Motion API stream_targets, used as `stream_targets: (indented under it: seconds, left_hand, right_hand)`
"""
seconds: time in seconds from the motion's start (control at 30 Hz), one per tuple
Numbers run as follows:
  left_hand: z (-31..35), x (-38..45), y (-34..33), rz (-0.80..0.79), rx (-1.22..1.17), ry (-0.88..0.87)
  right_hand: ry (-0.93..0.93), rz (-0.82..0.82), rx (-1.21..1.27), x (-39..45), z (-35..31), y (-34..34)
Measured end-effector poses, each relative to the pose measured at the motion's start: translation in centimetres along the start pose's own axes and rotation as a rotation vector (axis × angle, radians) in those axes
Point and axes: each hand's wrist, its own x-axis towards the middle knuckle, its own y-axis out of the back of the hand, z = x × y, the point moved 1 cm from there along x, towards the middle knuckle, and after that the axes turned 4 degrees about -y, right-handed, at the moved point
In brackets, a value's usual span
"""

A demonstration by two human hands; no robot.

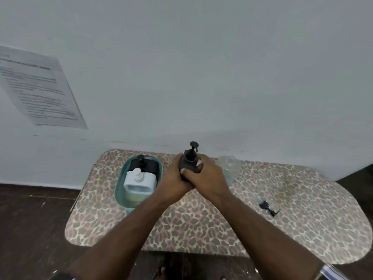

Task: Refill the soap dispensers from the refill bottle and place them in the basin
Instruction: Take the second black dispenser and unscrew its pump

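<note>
A black soap dispenser stands mid-frame on the worktop, gripped by both hands: left, right. Two more dispensers sit in the basin left of it.

Both hands cover most of the black soap dispenser; only its pump head and upper shoulder show, and its base is hidden. The left hand is partly covered by the right hand, so its grip cannot be fully read. The clear refill bottle is partly behind the right hand and faint. In the teal basin, the white dispenser hides most of another black dispenser. Text on the wall paper is too blurred to read. The bottom edge cuts off both forearms.
</note>
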Motion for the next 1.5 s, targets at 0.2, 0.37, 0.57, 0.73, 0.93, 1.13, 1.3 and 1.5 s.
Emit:
stream_targets:
  seconds: [0.2, 0.37, 0.57, 0.73, 0.93, 1.13, 1.3, 1.5]
  left_hand:
    - [2.6, -0.7, 0.4, 0.133, -0.054, 0.047]
    - [4.5, -1.6, 1.3, 0.003, 0.008, -0.012]
    - [6.0, -1.9, 1.8, -0.095, -0.122, -0.029]
    - [6.7, -1.7, 2.5, -0.158, -0.196, -0.016]
    - [7.0, -1.0, 3.2, -0.243, -0.238, -0.006]
    - [7.4, -0.5, 3.0, -0.224, -0.345, 0.003]
    - [6.8, -0.8, 1.8, -0.197, -0.419, 0.020]
    - [6.7, -1.1, 1.6, -0.172, -0.388, 0.014]
  right_hand:
    - [0.116, -0.042, 0.079, 0.4, -0.8, 5.6]
    - [0.236, -0.095, 0.027, 1.2, -3.4, 9.7]
    - [0.297, -0.109, 0.110, 1.0, -5.0, 10.5]
    - [0.309, -0.119, 0.135, 0.3, -5.7, 11.3]
    - [0.313, -0.173, 0.175, -0.4, -6.0, 12.2]
    - [0.371, -0.143, 0.043, -1.0, -6.6, 13.1]
    - [0.339, -0.088, 0.074, -0.5, -7.0, 13.5]
    - [0.287, -0.227, 0.174, -0.8, -6.5, 14.1]
